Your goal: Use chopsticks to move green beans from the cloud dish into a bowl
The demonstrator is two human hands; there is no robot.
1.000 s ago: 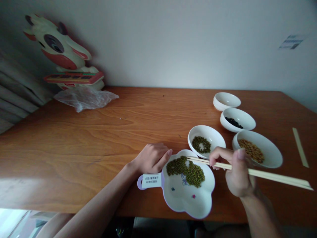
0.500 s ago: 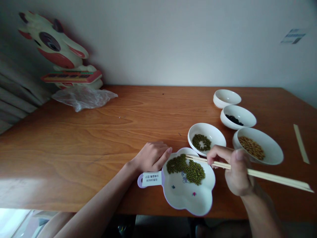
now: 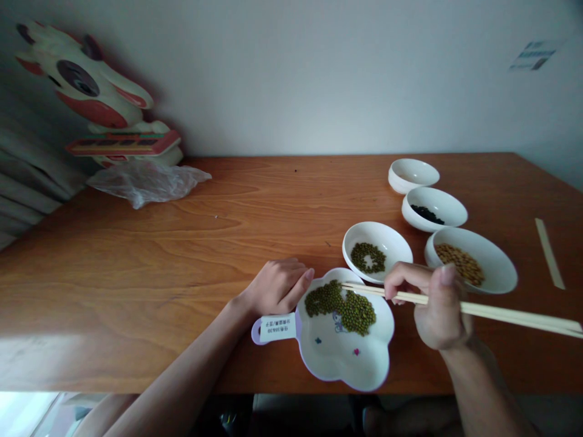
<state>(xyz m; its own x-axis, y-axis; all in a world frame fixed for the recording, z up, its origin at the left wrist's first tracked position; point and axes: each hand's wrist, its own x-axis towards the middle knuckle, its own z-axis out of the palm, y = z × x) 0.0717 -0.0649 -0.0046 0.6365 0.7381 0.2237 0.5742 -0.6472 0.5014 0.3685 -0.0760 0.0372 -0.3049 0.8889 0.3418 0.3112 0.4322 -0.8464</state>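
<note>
A white flower-shaped dish [image 3: 344, 364] with a purple rim and a labelled handle holds green mung beans [image 3: 357, 312] in its upper part. My left hand [image 3: 280, 285] rests on the table at the dish's upper left, fingers curled, thumb against or close to the rim. In my right hand [image 3: 437, 303] is a pair of wooden chopsticks [image 3: 501, 312], tips among the mung beans near the dish's top. Whether a bean is between the tips is too small to tell. Just behind the dish, a white bowl [image 3: 396, 240] holds more mung beans.
To the right stand white bowls: one with tan beans or nuts [image 3: 460, 264], one with dark seeds [image 3: 427, 213], and a far bowl [image 3: 413, 175]. A pale strip [image 3: 549, 252] lies at right. A plastic bag [image 3: 150, 182] and cow toy keyboard [image 3: 122, 142] sit back left.
The whole view has shifted slightly. The chopstick tips remain at the mung beans, with the rear ends a little farther right in view. My left hand keeps its place beside the dish.
</note>
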